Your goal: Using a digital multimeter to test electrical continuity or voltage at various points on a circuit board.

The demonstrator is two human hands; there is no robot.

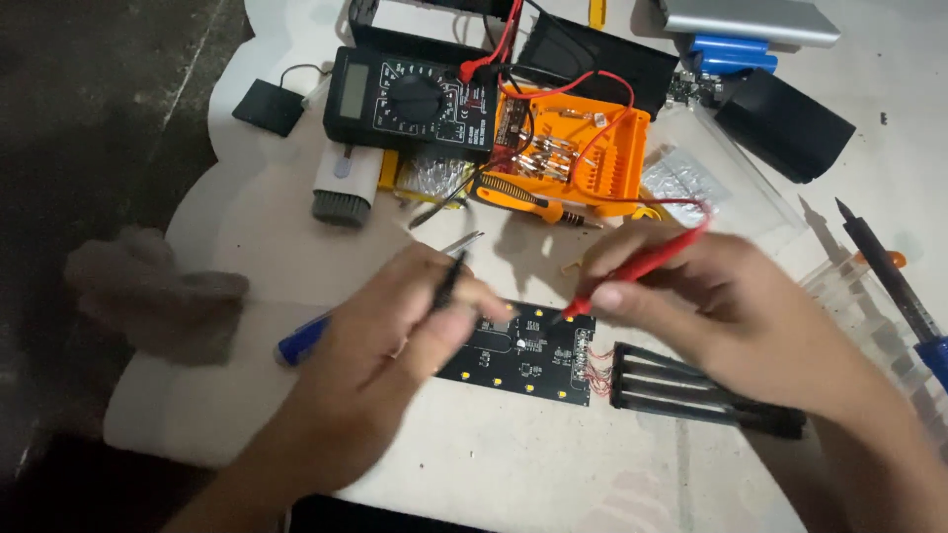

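A black circuit board with small yellow pads lies on the white table, joined by thin red wires to a black battery holder on its right. My left hand grips a black probe, tip down near the board's left end. My right hand holds a red probe whose tip touches the board's upper right area. Both probe leads run back to a black multimeter.
Behind the board lie an orange case with parts, an orange-handled screwdriver, a grey brush, blue cells and a silver box. A soldering iron lies right. A blue pen lies left.
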